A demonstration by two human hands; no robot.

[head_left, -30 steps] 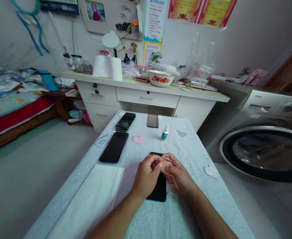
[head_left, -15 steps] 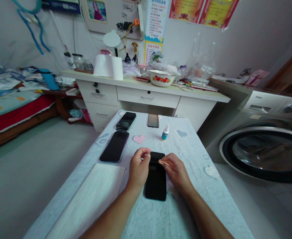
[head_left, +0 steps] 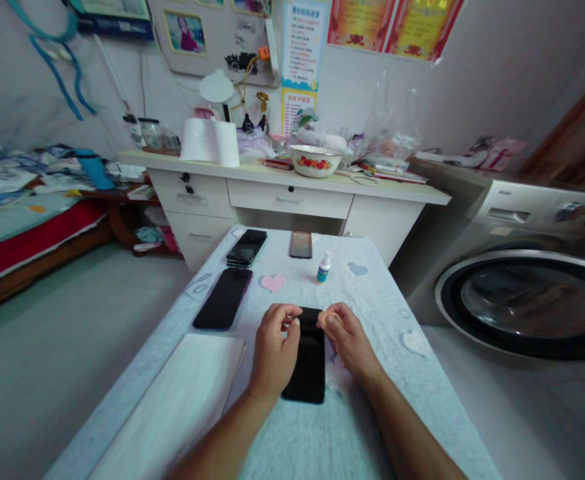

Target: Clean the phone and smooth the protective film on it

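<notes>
A black smartphone point(head_left: 311, 360) lies screen up on the cloth-covered table, in front of me. My left hand point(head_left: 276, 347) is over its upper left side. The fingers are curved, with a gap between thumb and index finger and nothing visible between them. At the phone's upper right corner, my right hand point(head_left: 345, 337) has its fingers pressed together on a small orange-tan piece point(head_left: 326, 319), mostly covered by the fingertips. Beyond the hands stands a small white spray bottle point(head_left: 323, 269) with a blue label.
Another phone point(head_left: 223, 298) and a stack of phones point(head_left: 247, 247) lie along the table's left side. A clear phone case point(head_left: 301, 245) is at the far edge, a pale flat board point(head_left: 172, 400) at the near left. A washing machine point(head_left: 512, 220) stands to the right.
My right fingers have closed further over the orange-tan piece, so less of it shows. My left hand stays over the phone's left side. The whole view has shifted slightly.
</notes>
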